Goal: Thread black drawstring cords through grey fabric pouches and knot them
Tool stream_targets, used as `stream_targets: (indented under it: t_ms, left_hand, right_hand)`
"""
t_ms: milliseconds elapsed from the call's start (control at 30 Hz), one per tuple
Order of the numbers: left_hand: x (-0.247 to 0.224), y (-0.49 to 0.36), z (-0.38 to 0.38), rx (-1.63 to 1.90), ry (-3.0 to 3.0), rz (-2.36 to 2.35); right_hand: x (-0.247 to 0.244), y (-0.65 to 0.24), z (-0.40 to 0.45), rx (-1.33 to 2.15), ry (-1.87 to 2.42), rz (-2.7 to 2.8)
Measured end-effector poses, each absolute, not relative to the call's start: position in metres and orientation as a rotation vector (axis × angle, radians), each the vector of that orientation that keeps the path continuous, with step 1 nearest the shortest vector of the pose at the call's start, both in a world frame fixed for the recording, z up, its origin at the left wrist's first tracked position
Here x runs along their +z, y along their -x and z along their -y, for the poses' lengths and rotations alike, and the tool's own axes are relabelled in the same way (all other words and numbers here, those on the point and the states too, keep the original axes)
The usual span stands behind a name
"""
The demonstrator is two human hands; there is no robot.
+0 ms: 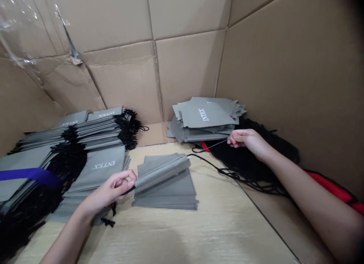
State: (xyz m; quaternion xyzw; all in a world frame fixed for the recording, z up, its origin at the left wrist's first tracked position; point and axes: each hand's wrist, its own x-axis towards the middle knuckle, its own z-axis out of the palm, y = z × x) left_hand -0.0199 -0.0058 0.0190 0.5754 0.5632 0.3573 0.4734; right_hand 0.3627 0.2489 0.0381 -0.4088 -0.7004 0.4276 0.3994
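A grey fabric pouch (162, 175) lies tilted over a small stack of grey pouches (170, 196) on the table. My left hand (121, 186) is closed in a pinch at its left end, where a short black piece pokes out. A black cord (206, 161) leads from the pouch's right end toward a cord bundle. My right hand (241, 138) is closed on a thin, dark strand (216, 144), drawn taut toward the pouch. Whether the strand is a wire or a thread I cannot tell.
Stacks of grey pouches with black cords (98, 133) stand on the left, by a purple strip (31, 175). Behind lies another grey pile (209, 114). A black cord bundle (241, 154) rests on red fabric at right. Cardboard walls (187, 67) enclose the table (216, 233).
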Motion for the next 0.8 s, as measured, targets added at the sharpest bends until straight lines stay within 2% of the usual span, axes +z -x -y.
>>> stream_targets:
  t_ms: [600,800]
  left_hand:
    - [0.02,0.044,0.008,0.75,-1.479,-1.592]
    - [0.017,0.03,0.0,0.542,-1.679,-1.736]
  right_hand:
    - [0.044,-0.391,-0.256,1.029,1.127,1.667]
    - [0.05,-0.383,-0.246,1.042,1.123,1.696]
